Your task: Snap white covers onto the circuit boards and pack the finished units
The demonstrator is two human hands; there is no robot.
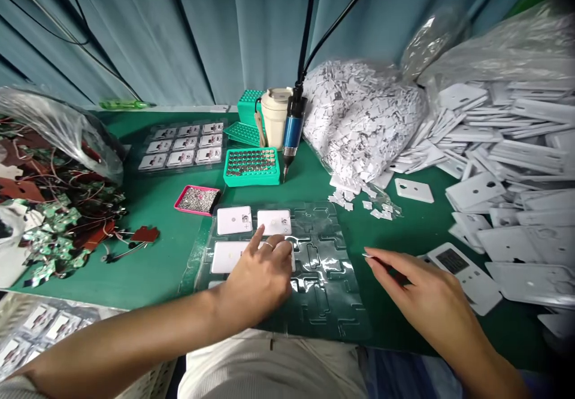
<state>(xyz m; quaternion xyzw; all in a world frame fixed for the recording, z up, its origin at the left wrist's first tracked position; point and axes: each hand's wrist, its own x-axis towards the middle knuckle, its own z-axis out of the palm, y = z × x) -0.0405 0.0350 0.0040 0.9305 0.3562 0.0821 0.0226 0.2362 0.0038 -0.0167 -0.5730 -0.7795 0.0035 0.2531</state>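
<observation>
A clear plastic blister tray (323,267) lies on the green table in front of me, with white plastic cases (234,220) in its left pockets. My left hand (260,273) rests on the tray, fingers bent down over a white case in the second row, index finger pointing up. My right hand (422,297) hovers just right of the tray, fingers stretched out and close together, holding nothing I can see. A white case with a dark window (465,276) lies next to it.
A hanging blue electric screwdriver (291,135) points down behind a green tray of button cells (251,166). A pink tray of screws (197,199), a bag of small white parts (359,117), piles of white covers (507,165), and circuit boards with wires (54,219) surround the work area.
</observation>
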